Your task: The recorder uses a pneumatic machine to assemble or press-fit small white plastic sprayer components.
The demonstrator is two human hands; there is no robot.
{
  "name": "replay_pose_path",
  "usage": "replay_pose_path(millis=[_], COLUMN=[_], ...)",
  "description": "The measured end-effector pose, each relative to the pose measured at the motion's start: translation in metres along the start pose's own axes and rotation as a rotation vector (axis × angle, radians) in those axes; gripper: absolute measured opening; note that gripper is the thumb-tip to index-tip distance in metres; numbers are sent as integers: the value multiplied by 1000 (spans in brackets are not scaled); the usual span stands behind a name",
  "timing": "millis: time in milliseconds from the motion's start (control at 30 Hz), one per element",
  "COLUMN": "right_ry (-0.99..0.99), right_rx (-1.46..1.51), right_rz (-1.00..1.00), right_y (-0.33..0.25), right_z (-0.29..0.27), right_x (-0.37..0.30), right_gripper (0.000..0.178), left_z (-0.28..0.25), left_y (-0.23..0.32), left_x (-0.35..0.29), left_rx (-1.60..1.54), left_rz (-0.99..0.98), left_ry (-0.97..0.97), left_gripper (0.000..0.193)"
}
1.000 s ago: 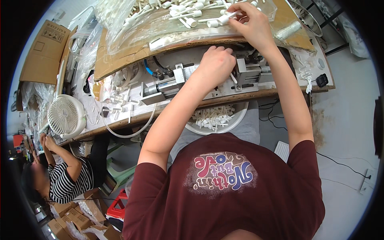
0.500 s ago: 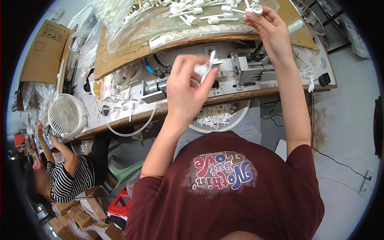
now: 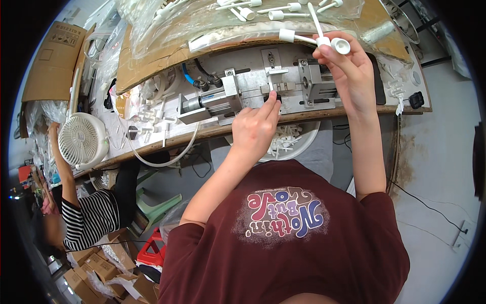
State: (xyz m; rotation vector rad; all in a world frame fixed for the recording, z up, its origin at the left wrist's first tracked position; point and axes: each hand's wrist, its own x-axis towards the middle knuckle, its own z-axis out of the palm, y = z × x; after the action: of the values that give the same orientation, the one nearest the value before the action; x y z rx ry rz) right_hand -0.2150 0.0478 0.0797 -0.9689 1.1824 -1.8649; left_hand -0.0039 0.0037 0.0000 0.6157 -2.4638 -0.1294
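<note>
My left hand [image 3: 254, 127] is at the metal clamping fixture [image 3: 279, 87] on the bench. Its fingertips are closed on the near end of a small white plastic stem [image 3: 272, 84], which lies in the fixture's middle. Up to the right, my right hand [image 3: 352, 71] pinches several white plastic caps with long thin stems. One held cap [image 3: 286, 35] points left, and another cap [image 3: 340, 46] shows its hollow round opening. The fingers partly hide the held stems.
More white capped stems [image 3: 286, 14] lie on plastic film over cardboard [image 3: 152, 68] behind the fixture. A white basin [image 3: 306, 144] of small white parts sits below the bench edge. A white fan [image 3: 83, 141] stands left; a person in a striped shirt [image 3: 91, 223] works beyond.
My left hand has come down from above the fixture, and a white stem is now in the fixture. My right hand has shifted right and nearer, bringing capped stems away from the pile.
</note>
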Motion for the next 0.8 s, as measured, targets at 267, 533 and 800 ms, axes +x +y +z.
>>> replay_pose_path(millis=[267, 533, 800], right_ry=[-40, -103, -124], right_rx=[47, 179, 281], right_rz=[82, 181, 285], right_y=[-2, -3, 2], right_z=[-2, -6, -10], right_x=[-21, -40, -63], right_gripper=[29, 31, 29], left_z=[-5, -4, -24], left_y=[-1, -1, 2], left_x=[5, 5, 5], left_rx=[-89, -114, -762], left_rz=[-17, -48, -466], left_ry=[-16, -11, -171], left_gripper=[28, 26, 38])
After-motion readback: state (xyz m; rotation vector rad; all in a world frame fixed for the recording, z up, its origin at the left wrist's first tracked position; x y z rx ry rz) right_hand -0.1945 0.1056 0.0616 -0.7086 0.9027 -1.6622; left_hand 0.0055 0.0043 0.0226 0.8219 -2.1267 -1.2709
